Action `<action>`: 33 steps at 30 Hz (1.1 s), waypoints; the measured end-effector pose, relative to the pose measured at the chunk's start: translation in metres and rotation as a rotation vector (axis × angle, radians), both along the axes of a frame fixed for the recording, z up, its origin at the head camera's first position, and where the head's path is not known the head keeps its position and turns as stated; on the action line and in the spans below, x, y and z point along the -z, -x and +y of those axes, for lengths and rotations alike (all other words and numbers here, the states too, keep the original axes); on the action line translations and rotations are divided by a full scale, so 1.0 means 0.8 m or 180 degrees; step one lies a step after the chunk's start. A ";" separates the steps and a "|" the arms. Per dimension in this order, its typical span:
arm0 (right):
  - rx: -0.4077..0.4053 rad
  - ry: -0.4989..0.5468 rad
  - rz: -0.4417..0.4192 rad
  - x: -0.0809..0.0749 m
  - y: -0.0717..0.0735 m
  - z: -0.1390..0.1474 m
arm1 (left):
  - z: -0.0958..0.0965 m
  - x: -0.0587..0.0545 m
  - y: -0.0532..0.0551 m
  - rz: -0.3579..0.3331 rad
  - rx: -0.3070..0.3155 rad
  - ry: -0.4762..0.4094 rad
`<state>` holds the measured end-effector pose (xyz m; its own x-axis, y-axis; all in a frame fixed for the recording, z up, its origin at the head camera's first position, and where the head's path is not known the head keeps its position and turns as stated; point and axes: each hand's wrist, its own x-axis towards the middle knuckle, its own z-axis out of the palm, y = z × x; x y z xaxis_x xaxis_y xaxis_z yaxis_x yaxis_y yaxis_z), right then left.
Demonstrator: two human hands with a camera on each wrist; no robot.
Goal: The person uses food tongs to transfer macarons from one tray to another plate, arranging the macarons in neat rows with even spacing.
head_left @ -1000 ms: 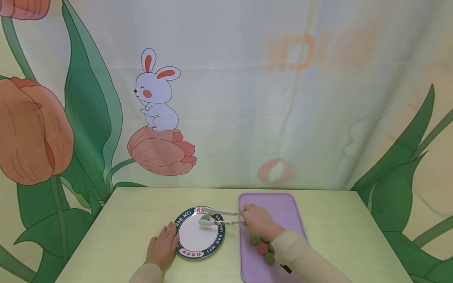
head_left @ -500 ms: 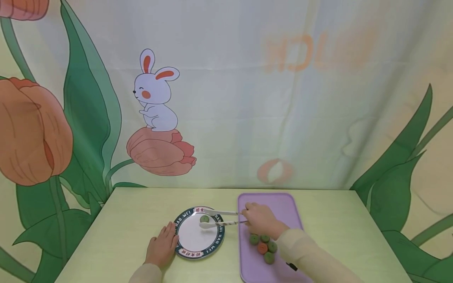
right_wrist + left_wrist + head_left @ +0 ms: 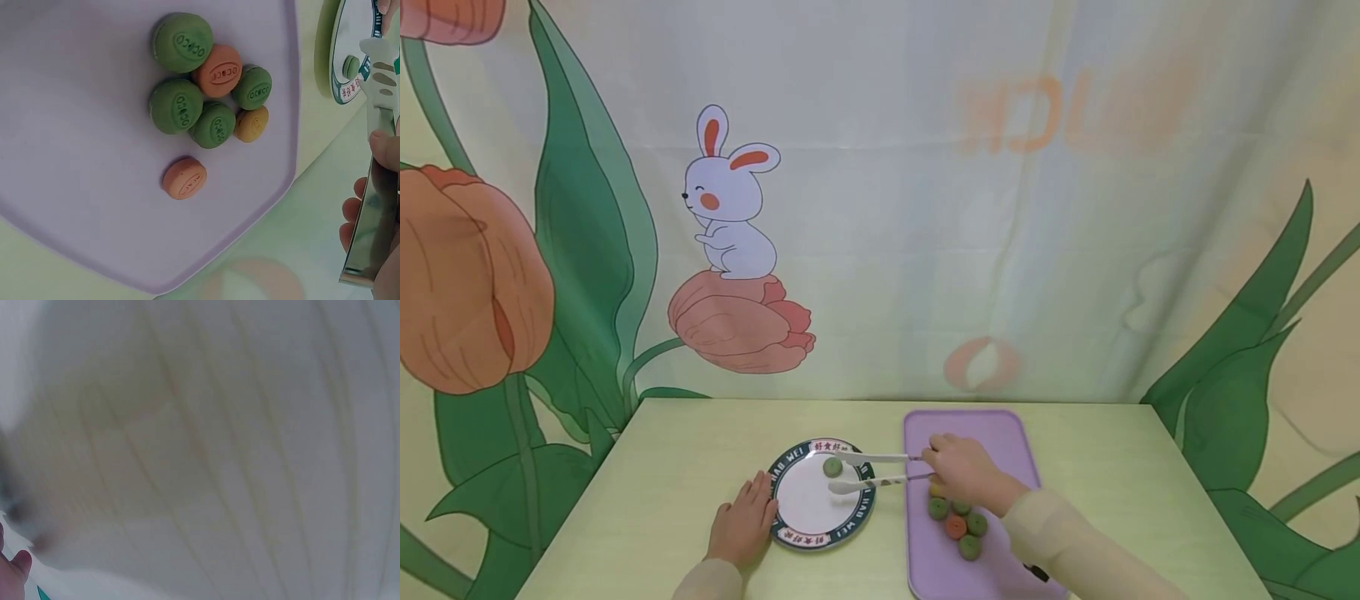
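Observation:
My right hand (image 3: 970,472) grips a pair of tongs (image 3: 880,481) with a metal handle and white tips, held over the right part of a white plate (image 3: 816,508) with a dark lettered rim. The tips stand apart. A green macaron (image 3: 832,467) lies on the plate, by the upper tip and free of the lower one. My left hand (image 3: 742,522) rests at the plate's left rim, fingers straight. On the purple tray (image 3: 970,425) below my right wrist lie several green macarons (image 3: 176,106), orange macarons (image 3: 217,70) and a yellow macaron (image 3: 252,124).
The plate stands left of the tray on a pale yellow-green table (image 3: 1120,475). A curtain (image 3: 880,250) printed with tulips and a rabbit hangs behind it. A small black object (image 3: 1037,572) shows beside my right sleeve. Blurred pale fabric (image 3: 206,450) fills most of the left wrist view.
The tong tips have spread apart and drawn back to the right with my right hand, leaving the green macaron lying on the plate. My left hand has stayed at the rim.

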<state>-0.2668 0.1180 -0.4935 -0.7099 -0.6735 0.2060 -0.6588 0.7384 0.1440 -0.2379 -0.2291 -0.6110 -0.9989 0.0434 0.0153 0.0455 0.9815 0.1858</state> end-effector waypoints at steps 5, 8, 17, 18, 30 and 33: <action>-0.0008 0.0014 0.0050 0.001 -0.003 0.007 | -0.001 0.001 0.000 -0.0007 -0.0002 -0.0013; -0.0015 0.0043 0.0038 0.000 -0.007 0.011 | 0.000 0.000 -0.001 -0.0024 -0.0010 -0.0014; -0.0049 0.0044 0.0012 -0.003 -0.015 0.025 | 0.001 0.000 -0.001 0.0009 -0.0031 0.0017; -0.0052 0.0051 -0.0004 -0.004 -0.016 0.026 | 0.001 0.000 -0.001 0.0010 -0.0036 0.0024; -0.0065 0.0116 0.0012 -0.002 -0.019 0.048 | 0.002 -0.002 -0.001 0.0018 -0.0040 0.0007; -0.0051 0.0088 0.0014 -0.005 -0.021 0.053 | 0.002 -0.003 -0.002 0.0015 -0.0028 0.0009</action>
